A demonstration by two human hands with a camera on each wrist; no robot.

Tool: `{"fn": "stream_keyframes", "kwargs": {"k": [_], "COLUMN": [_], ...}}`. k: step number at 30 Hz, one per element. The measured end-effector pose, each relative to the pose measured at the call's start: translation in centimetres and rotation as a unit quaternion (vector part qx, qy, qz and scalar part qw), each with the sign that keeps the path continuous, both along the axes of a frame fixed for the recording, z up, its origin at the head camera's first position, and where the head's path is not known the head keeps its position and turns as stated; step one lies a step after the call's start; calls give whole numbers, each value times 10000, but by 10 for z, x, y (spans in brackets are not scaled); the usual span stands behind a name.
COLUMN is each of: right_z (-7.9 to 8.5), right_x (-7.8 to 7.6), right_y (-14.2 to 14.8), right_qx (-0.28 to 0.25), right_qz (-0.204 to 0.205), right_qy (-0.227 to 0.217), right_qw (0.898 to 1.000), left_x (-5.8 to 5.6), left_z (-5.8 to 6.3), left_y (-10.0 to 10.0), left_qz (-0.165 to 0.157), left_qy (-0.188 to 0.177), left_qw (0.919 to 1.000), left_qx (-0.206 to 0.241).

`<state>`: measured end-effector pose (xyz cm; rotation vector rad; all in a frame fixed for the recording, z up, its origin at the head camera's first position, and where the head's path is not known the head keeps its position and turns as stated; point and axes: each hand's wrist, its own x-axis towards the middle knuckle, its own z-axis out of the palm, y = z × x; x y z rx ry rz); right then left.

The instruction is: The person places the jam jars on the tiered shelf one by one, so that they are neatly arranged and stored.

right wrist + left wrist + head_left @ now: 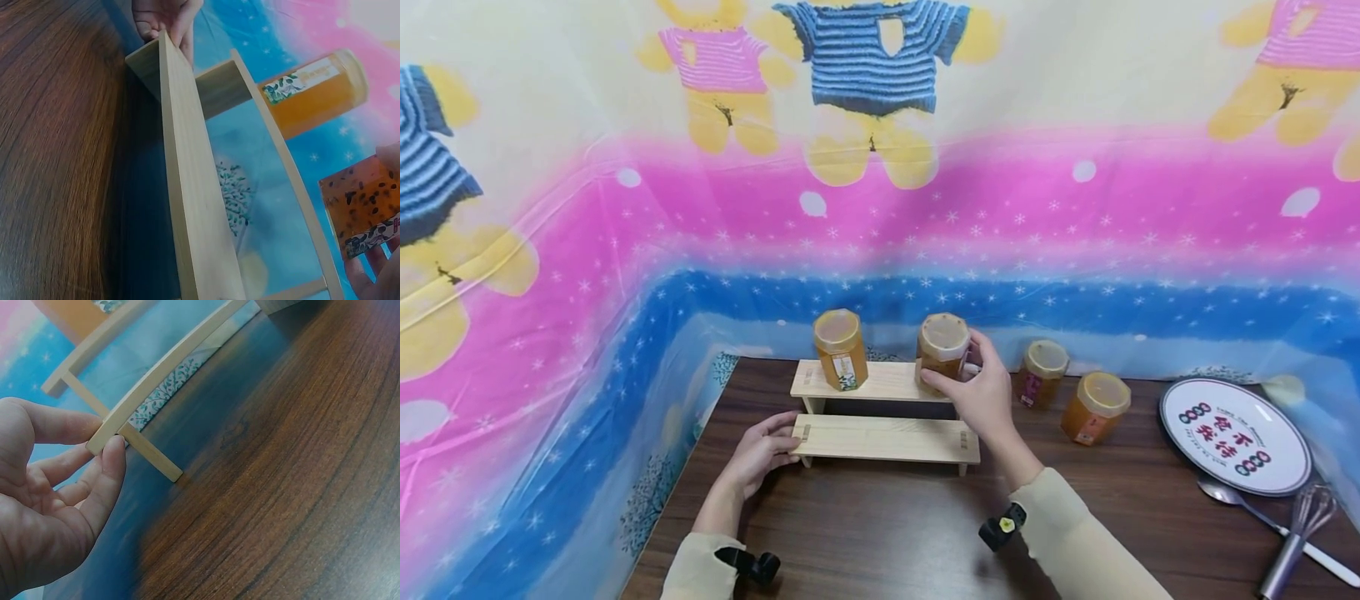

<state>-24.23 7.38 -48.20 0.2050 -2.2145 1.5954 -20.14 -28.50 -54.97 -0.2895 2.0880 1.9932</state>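
Shelving likely underway: jar point(943, 342) gripped by right hand point(987, 396), stand point(886, 438) pinched by left hand point(757, 460); level set-down called for.

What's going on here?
A person's right hand holds an amber jar over the right end of the wooden rack's upper tier; the right wrist view shows a gap between jar and board. The left hand pinches the left end of the lower tier. A second jar stands on the upper tier's left; a third jar and fourth jar stand on the table, right of the rack.
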Motion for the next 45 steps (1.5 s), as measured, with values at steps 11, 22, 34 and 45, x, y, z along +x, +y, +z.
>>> {"fn": "stream_keyframes", "kwargs": {"k": [11, 22, 34, 45], "right_z": [0, -1, -2, -3], "right_x": [-4, -4, -5, 2], "right_y": [-11, -17, -16, 16], "right_qx": [13, 93, 202, 76], "right_qz": [93, 25, 11, 436], "right_qy": [-68, -375, -375, -60], "right_qw": [9999, 9992, 9991, 9990], "left_x": [0, 1, 1, 1], "left_z": [-2, -1, 0, 0], "left_y": [0, 0, 1, 1], "left_qz": [-13, 40, 19, 57], "left_qy": [43, 47, 63, 24], "left_qw": [10000, 10000, 10000, 10000], "left_qx": [-19, -63, -61, -59]}}
